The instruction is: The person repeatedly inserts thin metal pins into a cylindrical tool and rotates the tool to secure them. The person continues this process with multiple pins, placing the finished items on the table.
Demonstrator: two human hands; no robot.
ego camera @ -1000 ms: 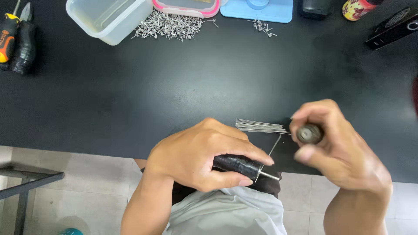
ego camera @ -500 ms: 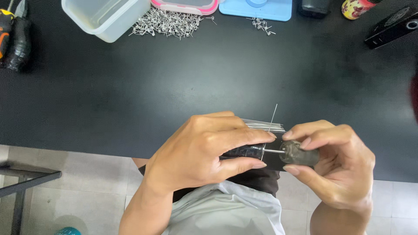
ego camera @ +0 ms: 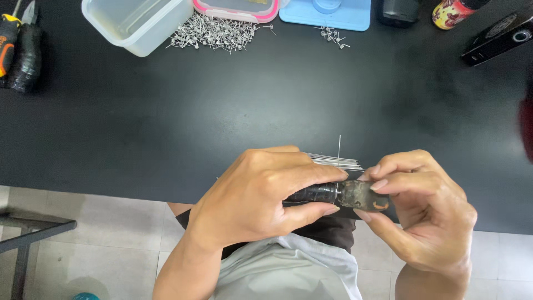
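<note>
My left hand (ego camera: 261,203) is wrapped around the black handle (ego camera: 311,194) of a small hand tool held level at the near edge of the black table (ego camera: 222,111). My right hand (ego camera: 425,208) pinches the tool's dark round end cap (ego camera: 363,195) between thumb and fingers. A single thin wire (ego camera: 340,150) sticks straight up from the tool between the two hands. A bundle of straight thin wires (ego camera: 333,161) lies on the table just behind my left hand.
At the far edge stand a clear plastic tub (ego camera: 136,22), a pink-rimmed container (ego camera: 236,8) and a blue tray (ego camera: 333,14). Several small bent wire pieces (ego camera: 214,33) lie in a heap before them. Hand tools (ego camera: 19,47) lie far left; a dark box (ego camera: 497,36) far right.
My right hand has come down and left, bringing the end cap onto the tool. The wire, slanted a second ago, now stands upright between my hands.
</note>
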